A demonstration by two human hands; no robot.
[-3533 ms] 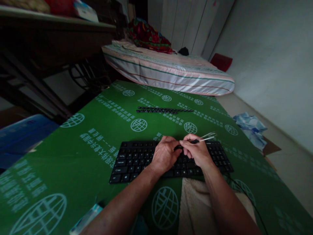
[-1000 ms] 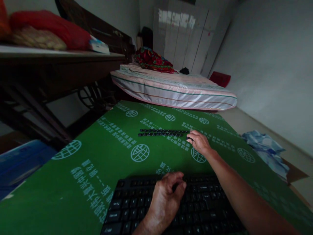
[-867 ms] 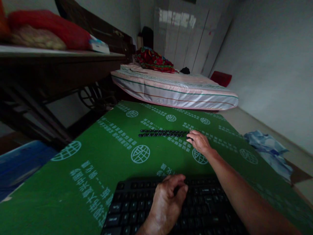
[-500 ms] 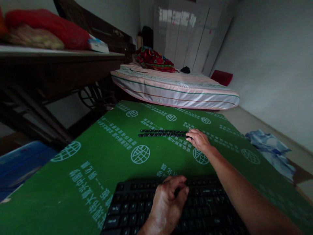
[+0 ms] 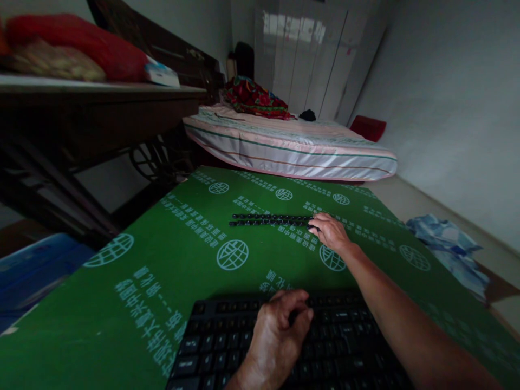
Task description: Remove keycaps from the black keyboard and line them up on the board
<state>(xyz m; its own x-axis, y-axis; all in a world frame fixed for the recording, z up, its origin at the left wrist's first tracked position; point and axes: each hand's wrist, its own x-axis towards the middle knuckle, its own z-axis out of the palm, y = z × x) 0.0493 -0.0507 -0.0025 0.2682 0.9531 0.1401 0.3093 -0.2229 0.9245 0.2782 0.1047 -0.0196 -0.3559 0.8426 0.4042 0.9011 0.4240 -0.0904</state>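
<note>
A black keyboard point(image 5: 227, 352) lies at the near edge of a green printed board point(image 5: 162, 254). My left hand point(image 5: 280, 333) rests on its keys with fingers curled in, thumb against forefinger. My right hand point(image 5: 331, 232) is stretched far forward, fingers bent down at the right end of two rows of loose black keycaps point(image 5: 268, 219). A small dark piece shows at its fingertips; whether it is pinched or only touched is unclear.
A striped mattress point(image 5: 292, 149) with a red bundle lies beyond the board. A dark table with treadle frame point(image 5: 101, 114) stands at left, a blue box point(image 5: 36, 265) below it. Crumpled blue-white cloth point(image 5: 447, 244) lies on the floor at right.
Since 3.5 s ago my right hand left the keyboard, reached out to the keycap rows, and the wire tool it held is out of sight. Over the last second both hands barely moved.
</note>
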